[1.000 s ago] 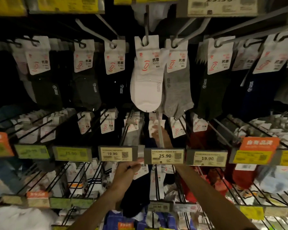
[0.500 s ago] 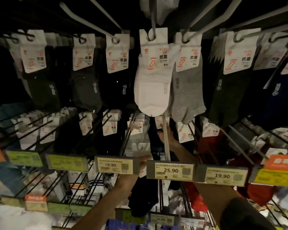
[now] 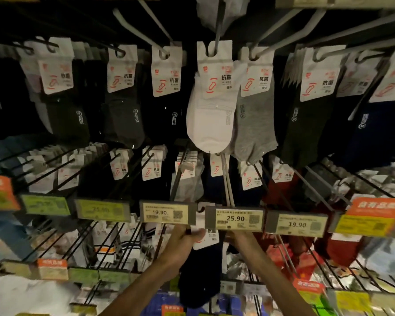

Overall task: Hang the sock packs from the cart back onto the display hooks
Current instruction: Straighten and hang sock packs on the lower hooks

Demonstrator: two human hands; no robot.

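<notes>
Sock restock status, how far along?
Done: upper hooks look stocked, e.g. the white ankle-sock pack. In hand: left hand pinches the white-carded dark navy sock pack beside the yellow 25.90 price tag; right hand reaches behind that tag, fingers hidden. Left: this pack looks not yet hooked; cart out of view, so remaining count unknown.

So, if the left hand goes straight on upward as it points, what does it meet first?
Probably the 19.90 tag, right above the left hand holding the sock pack; depth is unclear.
</notes>
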